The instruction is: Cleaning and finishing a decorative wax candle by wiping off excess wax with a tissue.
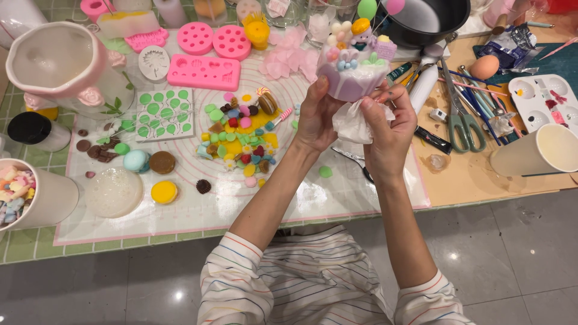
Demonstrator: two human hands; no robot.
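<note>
From my remote view, the two hands meet just above the middle of the frame, raised over the tabletop [481, 174]. My left hand [313, 120] is curled closed around the underside of a small lilac decorated cake [352, 72], thumb and fingers wrapped on its base so the decorated top faces up and away from the palm; that grip seems chosen to keep the tiny figures, balls and flowers on top untouched. My right hand [391, 123] is pinched shut on a crumpled white tissue [355, 123], pressed against the lower side of the cake, at about five o'clock from it, as though wiping the wall while the other hand steadies it.

At nine o'clock from the hands, a heap of small coloured candy-like pieces [241, 138] lies on the clear work mat [301, 201], within easy reach. Pink silicone moulds [205, 71] sit at about ten o'clock, farther back. A white and pink vase [60, 66] stands far out at nine o'clock. At three o'clock, green-handled scissors [462, 120] and a scatter of pens and tools lie on the brown surface, with a white paint palette [542, 99] and a paper cup [536, 153] beyond them. A black pot [433, 21] sits at one o'clock.
</note>
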